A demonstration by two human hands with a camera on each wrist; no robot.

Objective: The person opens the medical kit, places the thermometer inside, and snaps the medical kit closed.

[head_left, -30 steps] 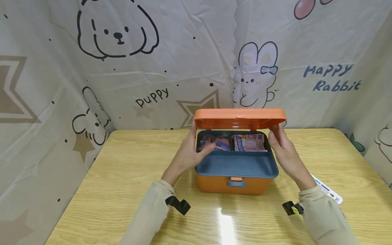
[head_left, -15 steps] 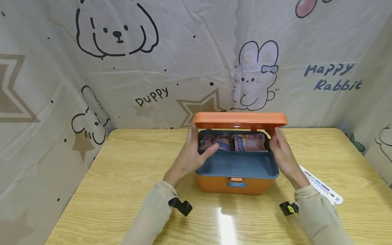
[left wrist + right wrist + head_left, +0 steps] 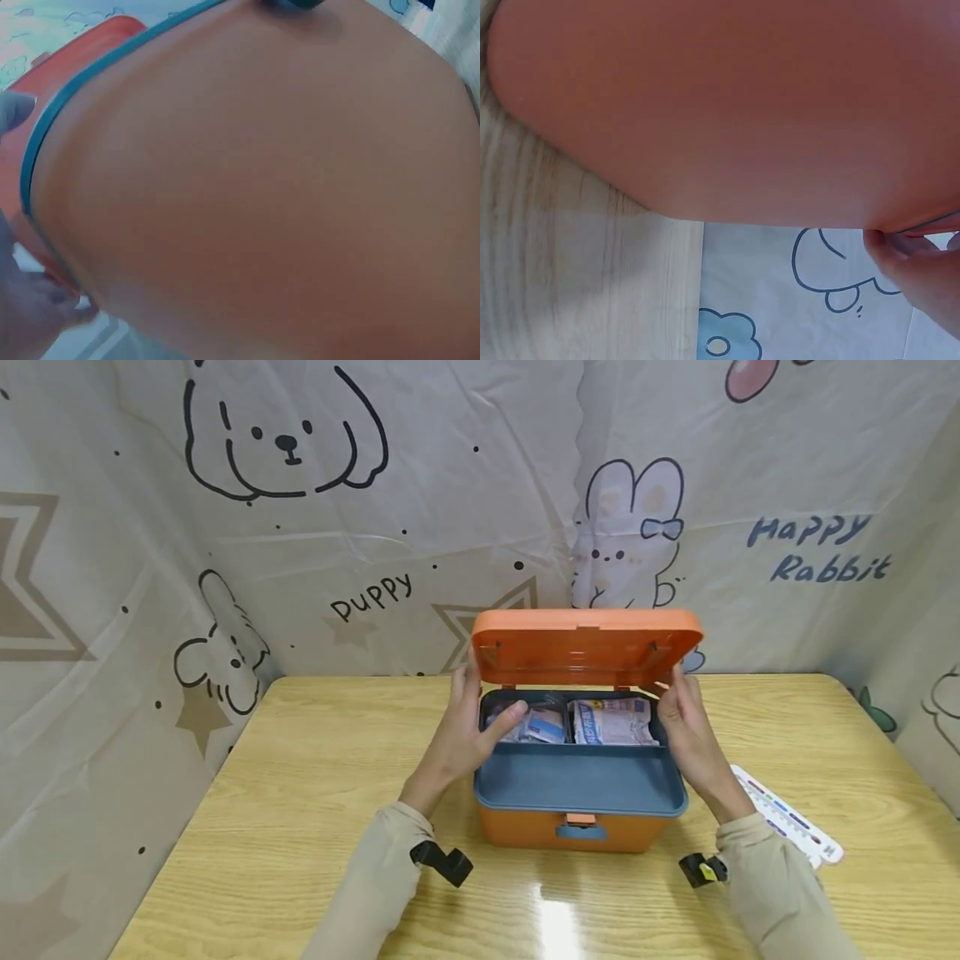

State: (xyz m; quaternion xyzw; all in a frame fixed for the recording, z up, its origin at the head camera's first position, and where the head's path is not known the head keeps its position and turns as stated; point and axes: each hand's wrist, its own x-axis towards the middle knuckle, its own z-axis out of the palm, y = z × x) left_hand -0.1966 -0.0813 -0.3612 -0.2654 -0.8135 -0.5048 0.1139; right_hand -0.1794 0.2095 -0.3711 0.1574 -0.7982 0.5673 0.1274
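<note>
An orange storage box (image 3: pixel 525 828) with a blue-grey top tray (image 3: pixel 581 777) stands on the table, its orange lid (image 3: pixel 585 652) raised at the back. Behind the tray, two compartments hold clear-wrapped packets (image 3: pixel 543 725) on the left and a printed pink-white packet (image 3: pixel 612 722) on the right. My left hand (image 3: pixel 468 727) grips the box's left rear corner, thumb over the rim and fingers behind. At the right rear corner my right hand (image 3: pixel 690 735) holds the box close to the lid hinge. Both wrist views are mostly filled by the box's orange side walls (image 3: pixel 247 180).
A white strip with coloured marks, like a ruler (image 3: pixel 787 818), lies on the wooden table (image 3: pixel 322 760), partly under the right forearm. A cartoon-printed cloth (image 3: pixel 450 485) hangs behind the table and along its sides.
The lid dips slightly, then swings further up and back, showing more of its inside. The box has shifted a little toward me. Both hands stay at its rear corners.
</note>
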